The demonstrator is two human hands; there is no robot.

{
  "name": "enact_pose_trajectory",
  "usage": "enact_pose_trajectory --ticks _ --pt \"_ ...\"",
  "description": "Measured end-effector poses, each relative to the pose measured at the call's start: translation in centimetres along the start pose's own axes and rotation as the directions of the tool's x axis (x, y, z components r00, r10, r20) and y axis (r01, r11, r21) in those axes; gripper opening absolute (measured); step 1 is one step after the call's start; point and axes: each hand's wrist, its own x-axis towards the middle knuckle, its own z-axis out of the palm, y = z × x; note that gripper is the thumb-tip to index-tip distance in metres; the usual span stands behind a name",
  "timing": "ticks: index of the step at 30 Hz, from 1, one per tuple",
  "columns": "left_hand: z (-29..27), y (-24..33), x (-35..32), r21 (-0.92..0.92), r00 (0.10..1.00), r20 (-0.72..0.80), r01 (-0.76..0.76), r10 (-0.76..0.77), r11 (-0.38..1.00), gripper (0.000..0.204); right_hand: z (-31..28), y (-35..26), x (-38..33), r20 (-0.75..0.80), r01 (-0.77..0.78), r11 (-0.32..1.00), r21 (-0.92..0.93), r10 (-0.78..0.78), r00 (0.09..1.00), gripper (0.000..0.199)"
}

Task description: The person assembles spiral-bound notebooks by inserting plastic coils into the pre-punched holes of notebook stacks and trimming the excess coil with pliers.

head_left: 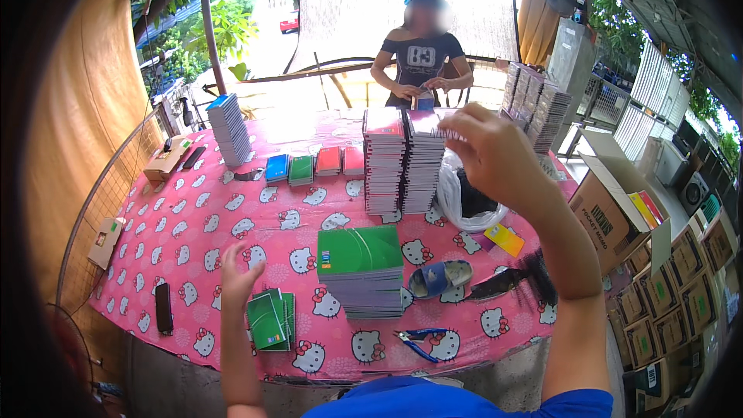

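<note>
My left hand (241, 272) hovers over the table with its fingers apart and nothing in it, just above a few small green notebooks (268, 322). My right hand (495, 153) is raised, its fingers curled together at the top right edge of a tall stack of spiral notebooks (420, 170); what they pinch, if anything, is too small to make out. Touching that stack on its left is another tall stack with a red cover on top (384, 162). Between my arms stands a thick pile of green-covered notebooks (361, 255). Blue-handled pliers (420, 343) lie near the front edge.
A blue slipper (440, 279), a yellow notebook (505, 239) and a white plastic bag (469, 217) lie to the right. A phone (163, 308) rests at left. Small coloured piles (329, 159) sit farther back. Another person (424, 58) works across the table. Cardboard boxes (611, 213) stand at right.
</note>
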Motion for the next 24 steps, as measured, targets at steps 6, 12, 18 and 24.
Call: enact_pose_trajectory --ticks 6,12,18,24 --pt "3.8 15.2 2.6 -0.200 0.859 0.379 -0.288 0.345 0.937 0.044 2.9 1.1 -3.3 0.096 -0.052 0.999 0.015 0.050 0.994 0.025" --pt "8.8 18.2 3.9 -0.040 0.611 0.673 -0.532 0.416 0.846 0.043 3.5 1.4 -4.8 0.154 -0.055 0.995 0.087 0.041 0.987 0.024" --pt "10.0 18.8 4.3 -0.042 0.563 0.790 -0.344 0.242 0.938 0.040 4.6 1.2 -7.8 0.164 -0.077 0.982 0.173 0.048 0.985 0.024" --pt "9.4 19.0 2.5 -0.088 0.701 0.531 -0.512 0.475 0.854 0.027 7.9 0.4 -8.2 0.082 -0.169 0.928 0.331 0.150 0.985 0.016"
